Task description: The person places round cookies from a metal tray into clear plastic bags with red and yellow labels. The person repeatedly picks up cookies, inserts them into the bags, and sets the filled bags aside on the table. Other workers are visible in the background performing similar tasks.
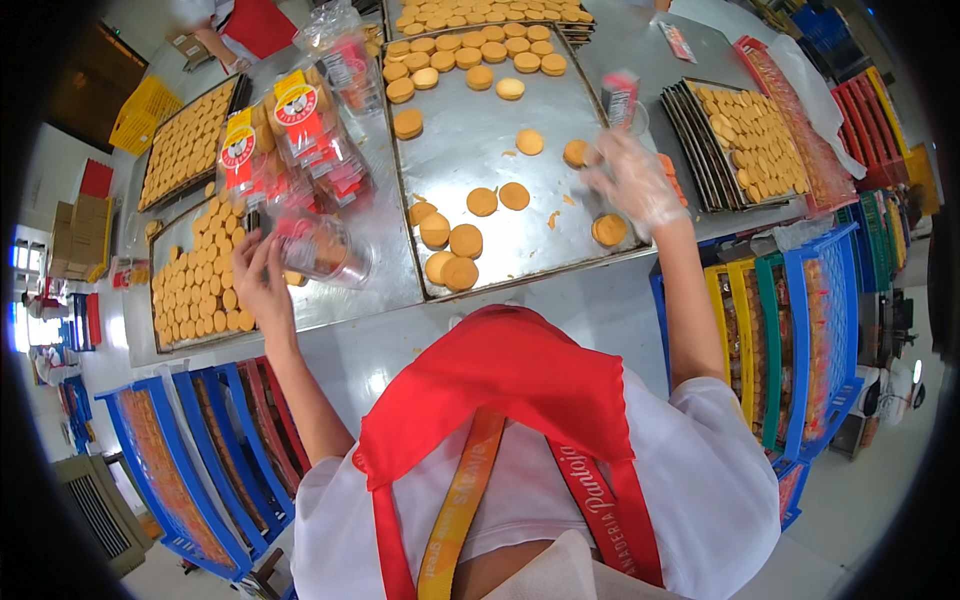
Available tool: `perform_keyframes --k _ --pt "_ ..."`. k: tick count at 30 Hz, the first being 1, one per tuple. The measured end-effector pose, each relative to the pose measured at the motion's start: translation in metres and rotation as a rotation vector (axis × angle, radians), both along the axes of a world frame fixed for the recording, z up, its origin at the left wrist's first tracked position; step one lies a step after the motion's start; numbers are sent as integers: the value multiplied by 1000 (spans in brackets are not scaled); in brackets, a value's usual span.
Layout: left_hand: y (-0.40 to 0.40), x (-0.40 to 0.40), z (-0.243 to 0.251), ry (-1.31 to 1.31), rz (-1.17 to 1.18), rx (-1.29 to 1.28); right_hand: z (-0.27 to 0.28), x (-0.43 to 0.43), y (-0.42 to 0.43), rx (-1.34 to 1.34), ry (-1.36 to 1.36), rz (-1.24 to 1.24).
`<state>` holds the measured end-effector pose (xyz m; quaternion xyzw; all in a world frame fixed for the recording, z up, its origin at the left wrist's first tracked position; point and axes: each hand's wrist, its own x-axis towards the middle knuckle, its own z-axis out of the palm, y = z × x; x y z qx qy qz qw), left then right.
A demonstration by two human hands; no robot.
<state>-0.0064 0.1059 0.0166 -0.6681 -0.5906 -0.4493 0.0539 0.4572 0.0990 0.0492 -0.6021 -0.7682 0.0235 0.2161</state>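
Note:
My left hand [264, 289] pinches the left end of a clear plastic bag [322, 247] with a red label, which hangs over the table's front edge. Round, golden sandwich-type cookies show through its film. In a clear, thin plastic glove, my right hand [634, 184] hovers over the right side of a metal baking tray [487, 112], blurred by motion. Its fingers are spread, the tips close beside one cookie [576, 153]; whether they touch is unclear. Another cookie [609, 230] lies below that hand. More cookies [454, 259] are scattered on the tray, some overlapping, with crumbs among them.
Filled, labelled cookie bags [300, 142] are heaped left of the tray. Cookie trays stand at left [199, 277] and stacked at right [750, 142]. An upright bag [621, 101] stands near my right hand. Blue crates [817, 337] flank me. Another person's red apron [259, 30] shows beyond.

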Motion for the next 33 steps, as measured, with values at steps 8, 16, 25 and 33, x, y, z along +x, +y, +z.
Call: perform_keyframes --k 8,16,25,33 --pt "-36 -1 63 -676 -257 -195 -12 -5 -39 -271 127 -26" --pt "-45 101 97 -822 -744 -475 73 -95 -42 96 598 172" --pt "-29 127 85 -535 -872 -866 89 -118 -33 416 54 394" --pt "-29 168 73 -889 -556 -164 50 -131 -14 368 773 326"
